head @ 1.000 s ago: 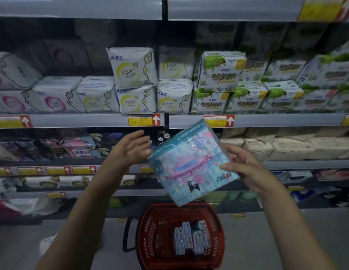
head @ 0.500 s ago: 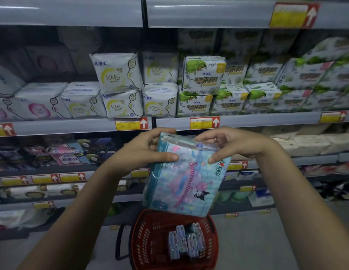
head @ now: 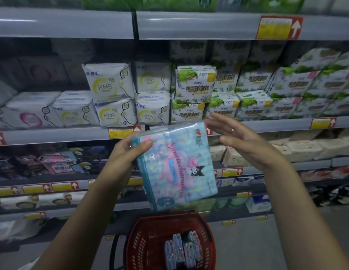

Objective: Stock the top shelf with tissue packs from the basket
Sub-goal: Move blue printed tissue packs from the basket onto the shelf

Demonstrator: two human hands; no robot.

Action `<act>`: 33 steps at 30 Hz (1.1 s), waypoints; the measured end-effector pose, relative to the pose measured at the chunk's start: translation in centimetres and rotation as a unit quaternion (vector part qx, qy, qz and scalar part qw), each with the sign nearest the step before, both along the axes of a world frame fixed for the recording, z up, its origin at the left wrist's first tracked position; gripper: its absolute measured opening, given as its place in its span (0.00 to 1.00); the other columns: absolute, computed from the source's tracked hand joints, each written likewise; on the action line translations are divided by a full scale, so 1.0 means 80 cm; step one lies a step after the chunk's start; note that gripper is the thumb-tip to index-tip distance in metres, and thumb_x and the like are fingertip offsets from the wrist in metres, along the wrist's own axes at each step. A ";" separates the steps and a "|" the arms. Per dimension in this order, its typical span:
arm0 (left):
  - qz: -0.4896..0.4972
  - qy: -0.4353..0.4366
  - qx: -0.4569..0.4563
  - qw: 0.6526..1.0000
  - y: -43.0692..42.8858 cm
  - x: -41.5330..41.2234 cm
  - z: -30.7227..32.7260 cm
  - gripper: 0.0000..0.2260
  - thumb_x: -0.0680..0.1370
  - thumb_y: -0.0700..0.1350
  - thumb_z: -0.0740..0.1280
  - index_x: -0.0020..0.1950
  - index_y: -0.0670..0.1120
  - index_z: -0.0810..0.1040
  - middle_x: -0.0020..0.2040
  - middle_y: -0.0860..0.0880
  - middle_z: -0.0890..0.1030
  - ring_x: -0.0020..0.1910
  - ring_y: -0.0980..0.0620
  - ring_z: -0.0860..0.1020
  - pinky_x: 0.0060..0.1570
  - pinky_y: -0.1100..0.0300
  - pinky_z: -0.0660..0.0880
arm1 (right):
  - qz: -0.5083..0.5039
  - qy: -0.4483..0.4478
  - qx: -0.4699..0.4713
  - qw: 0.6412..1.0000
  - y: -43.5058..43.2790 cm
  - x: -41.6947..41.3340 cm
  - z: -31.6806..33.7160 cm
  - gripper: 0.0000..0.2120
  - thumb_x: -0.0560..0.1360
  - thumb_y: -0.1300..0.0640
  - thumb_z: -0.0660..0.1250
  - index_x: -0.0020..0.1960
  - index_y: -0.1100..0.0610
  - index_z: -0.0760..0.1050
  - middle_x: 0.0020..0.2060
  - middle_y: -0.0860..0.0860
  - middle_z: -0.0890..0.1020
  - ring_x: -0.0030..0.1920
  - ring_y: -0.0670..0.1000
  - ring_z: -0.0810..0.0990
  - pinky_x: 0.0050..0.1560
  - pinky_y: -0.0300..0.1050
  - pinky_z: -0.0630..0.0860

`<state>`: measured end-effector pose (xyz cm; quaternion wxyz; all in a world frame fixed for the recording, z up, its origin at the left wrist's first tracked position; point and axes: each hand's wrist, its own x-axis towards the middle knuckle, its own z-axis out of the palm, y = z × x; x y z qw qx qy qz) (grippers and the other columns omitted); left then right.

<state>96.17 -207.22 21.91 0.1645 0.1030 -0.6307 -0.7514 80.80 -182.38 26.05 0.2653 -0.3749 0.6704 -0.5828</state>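
Observation:
A light blue tissue pack [head: 175, 166] with pink lettering and cartoon figures is held upright in front of the shelves. My left hand [head: 129, 152] grips its upper left corner, thumb across the front. My right hand [head: 241, 142] hovers just right of the pack's top, fingers spread, not touching it. Below stands a red basket [head: 142, 242] with several more small tissue packs [head: 182, 250] lying in its bottom. The top shelf's grey front edge [head: 189, 25] runs across the upper part of the view, with green packs [head: 150, 2] on it.
The shelf below the top one holds white KMS packs [head: 111, 94] and green-and-white packs [head: 195, 84]. Lower shelves carry dark and beige packs [head: 298, 149]. Yellow price tags with arrows [head: 278, 27] sit on the shelf edges. The grey floor [head: 247, 240] lies around the basket.
My right hand has let go of the pack's top and opened to the right. The pack has turned more upright in my left hand, and the view has tilted upward.

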 end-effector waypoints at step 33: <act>0.047 -0.045 0.096 0.993 0.014 0.027 -0.050 0.24 0.65 0.52 0.75 0.58 0.48 0.76 0.49 0.44 0.85 0.42 0.47 0.84 0.31 0.54 0.79 | -0.144 -0.285 -0.153 0.935 -0.030 0.071 -0.093 0.41 0.47 0.46 0.85 0.59 0.49 0.78 0.53 0.56 0.84 0.52 0.56 0.83 0.47 0.52 0.81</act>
